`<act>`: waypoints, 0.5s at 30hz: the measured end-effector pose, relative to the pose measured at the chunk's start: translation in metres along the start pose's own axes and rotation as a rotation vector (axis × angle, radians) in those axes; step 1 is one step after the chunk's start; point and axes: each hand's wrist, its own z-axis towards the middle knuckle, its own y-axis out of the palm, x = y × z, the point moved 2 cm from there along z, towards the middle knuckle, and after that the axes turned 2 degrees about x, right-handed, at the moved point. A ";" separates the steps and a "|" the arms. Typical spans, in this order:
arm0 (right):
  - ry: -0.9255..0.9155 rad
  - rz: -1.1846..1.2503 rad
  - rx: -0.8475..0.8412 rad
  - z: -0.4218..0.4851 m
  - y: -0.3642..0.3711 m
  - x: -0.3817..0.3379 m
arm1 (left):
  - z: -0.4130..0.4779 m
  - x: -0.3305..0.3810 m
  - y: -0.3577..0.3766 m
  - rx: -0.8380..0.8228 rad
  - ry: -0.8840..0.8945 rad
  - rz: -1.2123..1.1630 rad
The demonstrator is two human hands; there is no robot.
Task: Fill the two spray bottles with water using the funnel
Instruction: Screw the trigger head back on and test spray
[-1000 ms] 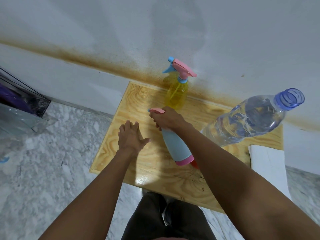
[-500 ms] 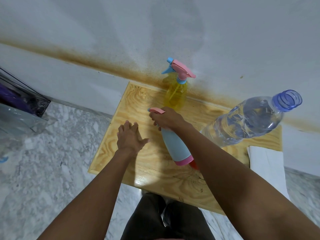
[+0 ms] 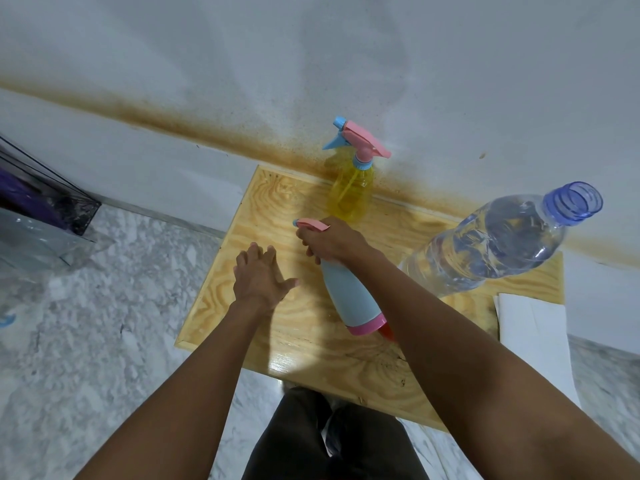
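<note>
Spray bottles: 2 | my left hand (image 3: 259, 278), fingers straight and spread, wooden board (image 3: 311, 358) left-middle | my right hand (image 3: 334, 240) curled round blue spray bottle (image 3: 349, 296) head, board centre | 1 uncapped water bottle (image 3: 491, 244), board right | yellow spray bottle (image 3: 351, 192) upright, board far edge

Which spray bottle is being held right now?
The light blue spray bottle with the pink base, gripped near its top by the right hand; the yellow spray bottle stands untouched.

Text: none could be read.
Blue spray bottle (image 3: 349, 292): no lettering was made out.
Water bottle (image 3: 485, 247): no print was made out.
</note>
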 end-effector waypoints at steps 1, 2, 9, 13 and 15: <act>-0.001 -0.012 -0.013 0.000 0.000 0.000 | 0.000 0.000 0.000 0.000 0.001 0.000; 0.006 -0.016 -0.022 0.000 0.001 0.000 | 0.000 0.000 0.000 -0.001 0.001 -0.001; 0.019 -0.047 -0.017 0.000 -0.002 -0.001 | 0.000 0.000 0.000 0.004 0.001 -0.007; 0.041 -0.010 0.004 -0.002 -0.002 -0.001 | 0.000 -0.001 0.001 0.001 -0.002 -0.011; 0.031 -0.005 0.022 -0.003 -0.003 -0.002 | 0.000 -0.001 0.002 0.001 -0.003 -0.013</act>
